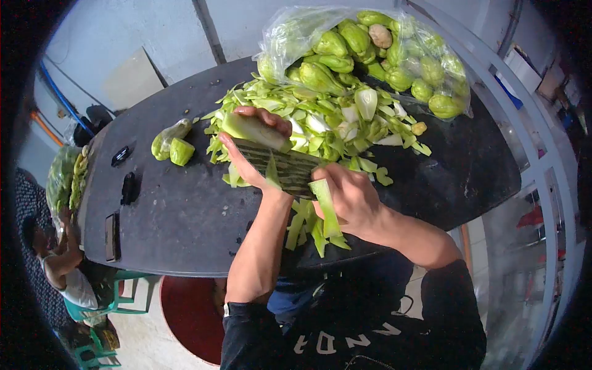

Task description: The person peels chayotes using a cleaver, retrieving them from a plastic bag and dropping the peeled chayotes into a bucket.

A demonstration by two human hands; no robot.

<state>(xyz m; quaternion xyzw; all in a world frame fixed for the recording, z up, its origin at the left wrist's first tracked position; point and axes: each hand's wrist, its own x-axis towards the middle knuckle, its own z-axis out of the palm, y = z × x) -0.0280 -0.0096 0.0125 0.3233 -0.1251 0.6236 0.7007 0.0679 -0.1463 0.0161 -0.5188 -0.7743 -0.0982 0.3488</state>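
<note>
My left hand (250, 171) is wrapped around a partly peeled pale green chayote (253, 131), its fingers curled over the far side. In my right hand (354, 196) is a broad-bladed knife (290, 170); its handle is mostly hidden in my fist. The wide, wet-looking blade lies just below the chayote, with a sliver of green stuck to it. A strip of peel (327, 209) hangs beside my right fingers. Beyond my hands spreads a big heap of green peelings and cut pieces (320, 123) on the dark table (179, 216).
An open plastic bag of whole chayotes (431, 71) sits at the back. Chayote pieces (180, 152) lie to the left, near small dark objects (128, 188). A red tub (188, 314) stands below the table edge. Another person (68, 265) sits at far left. A metal frame (542, 166) rises right.
</note>
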